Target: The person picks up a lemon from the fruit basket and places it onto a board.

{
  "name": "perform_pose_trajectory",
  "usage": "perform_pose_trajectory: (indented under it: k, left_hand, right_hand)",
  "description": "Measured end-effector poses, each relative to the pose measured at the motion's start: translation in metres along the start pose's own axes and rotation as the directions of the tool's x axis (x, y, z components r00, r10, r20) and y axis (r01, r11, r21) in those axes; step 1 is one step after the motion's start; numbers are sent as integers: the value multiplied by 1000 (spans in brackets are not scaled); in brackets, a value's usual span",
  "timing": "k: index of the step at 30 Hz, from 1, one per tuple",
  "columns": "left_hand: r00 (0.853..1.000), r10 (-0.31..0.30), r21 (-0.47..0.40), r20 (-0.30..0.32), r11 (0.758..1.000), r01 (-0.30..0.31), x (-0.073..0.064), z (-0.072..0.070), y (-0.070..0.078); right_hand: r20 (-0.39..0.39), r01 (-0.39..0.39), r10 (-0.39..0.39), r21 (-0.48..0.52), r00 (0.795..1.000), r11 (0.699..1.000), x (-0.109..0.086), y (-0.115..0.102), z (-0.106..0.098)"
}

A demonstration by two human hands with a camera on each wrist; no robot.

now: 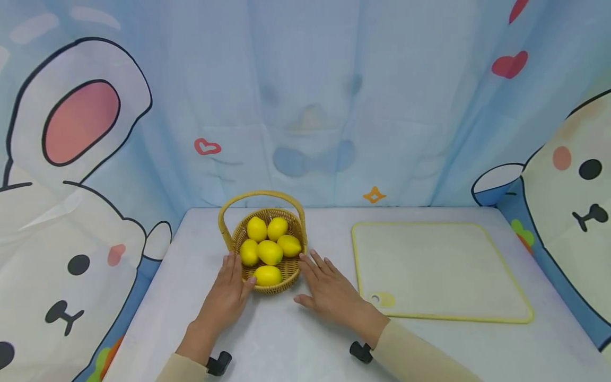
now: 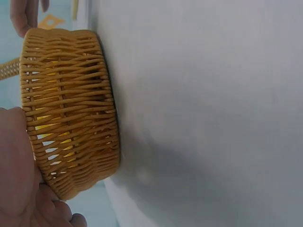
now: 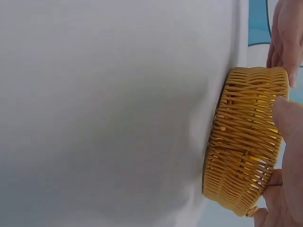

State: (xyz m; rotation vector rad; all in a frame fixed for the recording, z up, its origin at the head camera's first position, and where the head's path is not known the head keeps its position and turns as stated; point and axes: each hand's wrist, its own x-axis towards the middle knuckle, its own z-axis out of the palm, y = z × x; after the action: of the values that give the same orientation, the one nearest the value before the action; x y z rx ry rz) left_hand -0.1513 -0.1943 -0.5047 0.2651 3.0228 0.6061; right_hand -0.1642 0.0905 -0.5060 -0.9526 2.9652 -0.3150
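Note:
A round wicker basket (image 1: pixel 289 274) with a tall arched handle (image 1: pixel 261 193) stands upright on the white table. Several yellow lemons (image 1: pixel 270 253) lie inside it, one of them near the front rim. My left hand (image 1: pixel 224 298) rests against the basket's left side, fingers fairly straight and thumb near the front rim. On the other side, my right hand (image 1: pixel 332 293) has its fingers extended, with the fingertips at the basket's right wall. In the left wrist view, the woven wall (image 2: pixel 71 109) sits between both hands. Neither hand is curled round the basket.
To the right lies a white cutting board (image 1: pixel 439 270) with a yellow edge and a small hole in its near left corner. Behind the white table (image 1: pixel 296 345) hangs a light blue curtain (image 1: pixel 305 106) printed with cartoon animals.

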Motion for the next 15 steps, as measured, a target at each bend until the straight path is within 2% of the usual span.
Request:
perform_pose_trajectory:
  k: [8,15]
  left_hand:
    - [996,86,16,-3,996,-85,-7,15,34]
    - [989,132,21,62,991,-133,-14,18,49]
  right_hand:
    - [-53,-18,17,-16,998,1000,-42,19,-2]
    - [-124,1,-14,-106,992,994,-71,30,-4]
